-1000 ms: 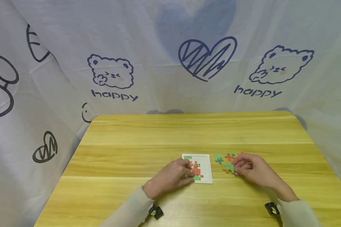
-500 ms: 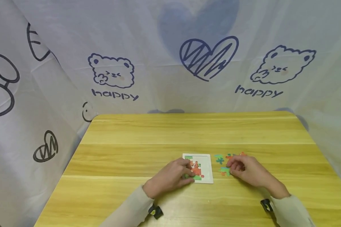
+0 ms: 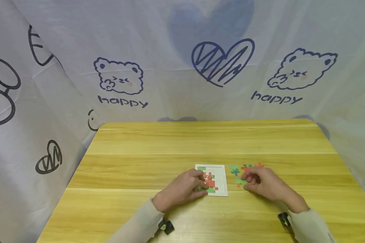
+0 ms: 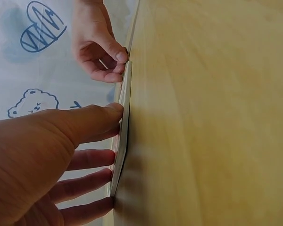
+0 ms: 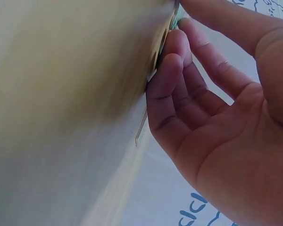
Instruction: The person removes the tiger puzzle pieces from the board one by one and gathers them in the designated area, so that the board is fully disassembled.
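Note:
A white square jigsaw tray (image 3: pixel 221 180) lies on the wooden table, partly filled with orange and green puzzle pieces (image 3: pixel 210 183). My left hand (image 3: pixel 184 189) rests over its left part, covering some of the picture; the left wrist view shows the fingers mostly straight, tips against the tray's face. To the right of the tray, my right hand (image 3: pixel 263 182) pinches a green and orange puzzle piece (image 3: pixel 239 182) by its right side, low over the table. In the right wrist view, a bit of green (image 5: pixel 175 21) shows between thumb and index finger, with the other fingers curled.
Several loose puzzle pieces lie just beyond the right hand, among them a green and teal one (image 3: pixel 234 171) and orange ones (image 3: pixel 260 165). The wooden table (image 3: pixel 140 148) runs back to a white cloth (image 3: pixel 170 94) with drawings.
My right hand has shifted slightly left toward the tray, and the green and orange piece has moved and turned with it. The left hand has stayed on the tray.

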Motion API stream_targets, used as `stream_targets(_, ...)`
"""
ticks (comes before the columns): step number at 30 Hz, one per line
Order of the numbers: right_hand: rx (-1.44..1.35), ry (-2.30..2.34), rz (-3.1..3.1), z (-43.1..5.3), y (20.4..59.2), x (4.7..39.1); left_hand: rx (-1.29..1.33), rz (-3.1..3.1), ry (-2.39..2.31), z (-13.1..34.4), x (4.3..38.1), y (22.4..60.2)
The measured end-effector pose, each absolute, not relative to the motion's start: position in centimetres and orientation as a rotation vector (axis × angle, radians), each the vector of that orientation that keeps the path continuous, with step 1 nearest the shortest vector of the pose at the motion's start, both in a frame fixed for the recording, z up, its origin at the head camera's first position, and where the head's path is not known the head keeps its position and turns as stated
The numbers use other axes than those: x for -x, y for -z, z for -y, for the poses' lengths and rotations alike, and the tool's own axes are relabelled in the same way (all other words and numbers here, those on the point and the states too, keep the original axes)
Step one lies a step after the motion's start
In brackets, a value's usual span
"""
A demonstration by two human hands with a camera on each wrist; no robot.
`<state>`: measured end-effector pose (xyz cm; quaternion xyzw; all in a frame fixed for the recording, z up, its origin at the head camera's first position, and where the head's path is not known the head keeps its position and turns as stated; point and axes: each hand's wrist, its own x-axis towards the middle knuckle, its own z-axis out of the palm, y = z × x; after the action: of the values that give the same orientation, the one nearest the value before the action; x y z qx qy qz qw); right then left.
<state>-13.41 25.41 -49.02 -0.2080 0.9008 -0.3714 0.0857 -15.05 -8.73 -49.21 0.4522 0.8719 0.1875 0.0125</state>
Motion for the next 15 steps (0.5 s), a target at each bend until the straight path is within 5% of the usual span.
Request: stream_targets(15, 0.687, 1.206, -2.649, -23.2, 48.3, 14.2, -1.389, -2.706, -0.582, 9.0, 15.3, 49.5)
